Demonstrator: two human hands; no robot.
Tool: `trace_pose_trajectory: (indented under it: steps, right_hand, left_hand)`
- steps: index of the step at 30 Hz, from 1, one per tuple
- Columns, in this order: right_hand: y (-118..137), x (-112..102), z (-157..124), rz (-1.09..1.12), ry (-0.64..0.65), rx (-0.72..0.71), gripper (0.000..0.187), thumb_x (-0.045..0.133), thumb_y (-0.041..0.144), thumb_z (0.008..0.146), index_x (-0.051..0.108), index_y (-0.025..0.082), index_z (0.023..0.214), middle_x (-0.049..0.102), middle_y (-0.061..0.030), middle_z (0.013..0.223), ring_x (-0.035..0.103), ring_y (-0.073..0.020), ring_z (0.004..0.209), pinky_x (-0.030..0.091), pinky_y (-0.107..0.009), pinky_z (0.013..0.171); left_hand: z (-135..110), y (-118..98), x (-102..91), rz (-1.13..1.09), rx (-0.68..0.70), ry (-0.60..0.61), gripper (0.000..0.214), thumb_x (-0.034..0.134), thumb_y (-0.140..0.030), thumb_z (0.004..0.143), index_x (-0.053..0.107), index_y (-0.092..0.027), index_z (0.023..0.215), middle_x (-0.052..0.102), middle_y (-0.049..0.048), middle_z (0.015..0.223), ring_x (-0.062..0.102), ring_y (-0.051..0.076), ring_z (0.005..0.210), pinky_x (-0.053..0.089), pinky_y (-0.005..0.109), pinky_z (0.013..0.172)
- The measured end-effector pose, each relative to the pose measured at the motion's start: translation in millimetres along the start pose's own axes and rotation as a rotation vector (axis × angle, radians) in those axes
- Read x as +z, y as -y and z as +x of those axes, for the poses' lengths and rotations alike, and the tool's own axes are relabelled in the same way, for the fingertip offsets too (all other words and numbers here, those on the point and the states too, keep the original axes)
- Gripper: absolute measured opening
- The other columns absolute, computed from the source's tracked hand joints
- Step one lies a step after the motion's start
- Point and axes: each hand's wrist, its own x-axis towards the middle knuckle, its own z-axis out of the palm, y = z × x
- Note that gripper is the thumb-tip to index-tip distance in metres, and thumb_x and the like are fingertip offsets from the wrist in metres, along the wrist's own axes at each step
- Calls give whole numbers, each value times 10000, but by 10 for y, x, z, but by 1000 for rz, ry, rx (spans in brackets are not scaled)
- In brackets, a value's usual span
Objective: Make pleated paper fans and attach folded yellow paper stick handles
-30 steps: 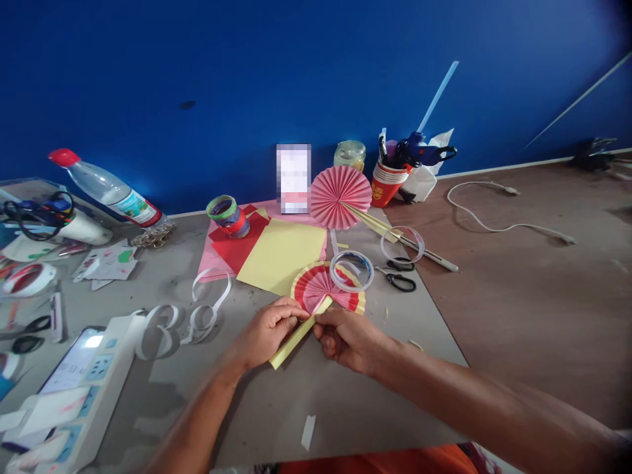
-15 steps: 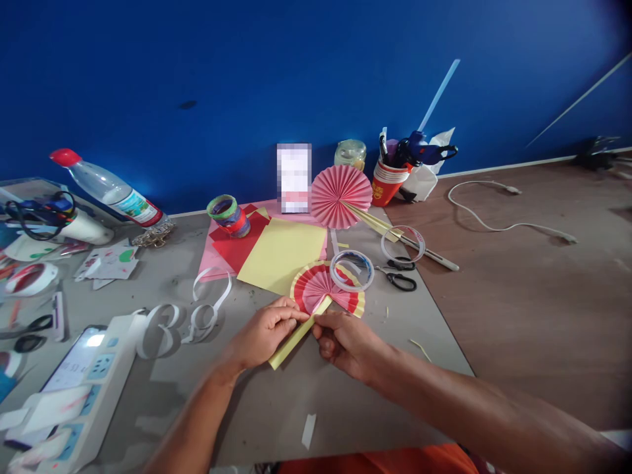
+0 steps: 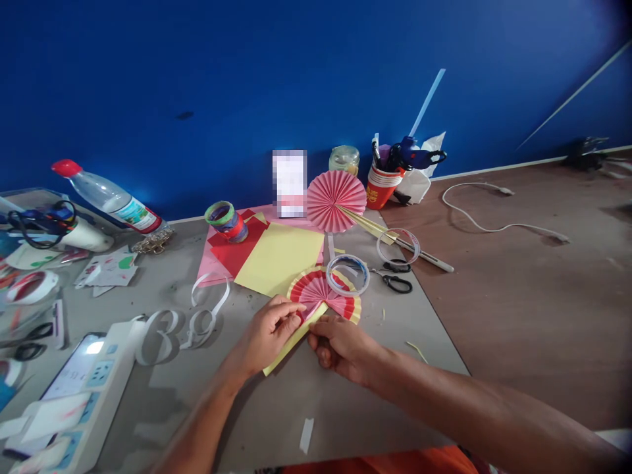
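A half-opened pleated paper fan (image 3: 316, 286), pink in the middle with red and yellow bands, lies on the grey table. A folded yellow paper strip (image 3: 286, 350) runs from its centre down toward me as a handle. My left hand (image 3: 271, 332) is at the fan's left side, thumb and fingers bent together at the pleat edge beside the strip. From the right, my right hand (image 3: 340, 345) pinches the upper part of the strip, its other fingers curled under. A tape roll (image 3: 367, 276) rests over the fan's upper right edge.
Scissors (image 3: 397, 284) lie right of the tape. Behind are a yellow sheet (image 3: 279, 257), a painted jar (image 3: 236, 229), a round pink fan (image 3: 338, 201) and a red cup (image 3: 380, 191) of tools. A power strip (image 3: 106, 382), phone and tilted bottle (image 3: 111, 197) occupy the left.
My left fingertips have come slightly off the yellow strip, up toward the fan's left pleats. My right hand keeps its pinch. The whole view has shifted a little.
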Motion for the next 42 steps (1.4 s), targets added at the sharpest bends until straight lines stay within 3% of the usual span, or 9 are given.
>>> trace_pose_trajectory:
  steps: [11, 20, 23, 27, 30, 33, 35, 39, 42]
  right_hand:
    - [-14, -19, 35, -20, 23, 20, 198, 576, 234, 784, 458, 180, 634, 518, 65, 440, 353, -37, 277, 235, -176, 327]
    - [4, -14, 23, -10, 31, 29, 163, 562, 209, 786, 456, 181, 666, 520, 72, 448, 351, -35, 283, 229, -167, 335]
    - [11, -13, 11, -1, 30, 33, 165, 559, 205, 784, 442, 186, 670, 514, 77, 447, 355, -35, 288, 226, -162, 344]
    - [0, -14, -25, 8, 29, 24, 181, 547, 203, 780, 418, 190, 653, 504, 82, 443, 342, -31, 290, 215, -164, 353]
    - [-42, -21, -79, 14, 36, 17, 185, 555, 210, 762, 419, 187, 638, 505, 79, 450, 351, -30, 298, 210, -168, 361]
    - [-108, -36, -149, -8, 75, -10, 166, 562, 220, 730, 444, 180, 621, 517, 67, 468, 363, -33, 306, 206, -183, 364]
    - [-149, -46, -195, -54, 115, -53, 149, 561, 235, 710, 469, 174, 610, 523, 59, 481, 366, -32, 313, 202, -194, 367]
    - [-195, -46, -253, -140, 140, -161, 142, 558, 272, 674, 495, 171, 596, 531, 52, 509, 367, -28, 341, 205, -201, 382]
    - [-208, -40, -258, -171, 157, -205, 138, 545, 287, 658, 495, 175, 592, 519, 57, 515, 365, -28, 345, 226, -200, 388]
  left_hand:
    - [10, 30, 25, -29, -6, 124, 362, 457, -402, 924, 691, -156, 1048, 614, 80, 942, 602, 168, 887, 478, 275, 800]
    - [14, -15, 8, -57, -5, 126, 328, 484, -380, 907, 688, -185, 1074, 643, 93, 1002, 607, 197, 941, 475, 309, 857]
    - [-4, -12, -46, -74, -34, 21, 302, 506, -379, 892, 687, -190, 1042, 652, 79, 963, 612, 183, 874, 488, 292, 801]
    - [-43, 48, -125, -151, -222, -287, 322, 494, -437, 888, 595, -170, 1037, 591, -6, 689, 566, 125, 615, 476, 239, 620]
    - [-50, 105, -113, -299, -295, -246, 400, 529, -482, 857, 524, -167, 1103, 635, 31, 865, 616, 138, 674, 507, 272, 665]
    - [-42, 121, -60, -375, -262, -171, 446, 556, -492, 842, 524, -163, 1142, 626, 105, 1111, 632, 195, 938, 499, 310, 825]
    - [-40, 108, -32, -387, -242, -172, 469, 559, -481, 849, 506, -164, 1191, 627, 114, 1146, 595, 218, 1062, 461, 326, 914]
    - [-71, 69, -9, -487, -284, -128, 611, 535, -489, 866, 354, -178, 1360, 646, 115, 1141, 624, 236, 1017, 455, 382, 934]
    - [-140, 19, 4, -524, -343, -139, 671, 572, -496, 841, 342, -190, 1393, 638, 112, 1173, 605, 248, 1058, 440, 378, 954]
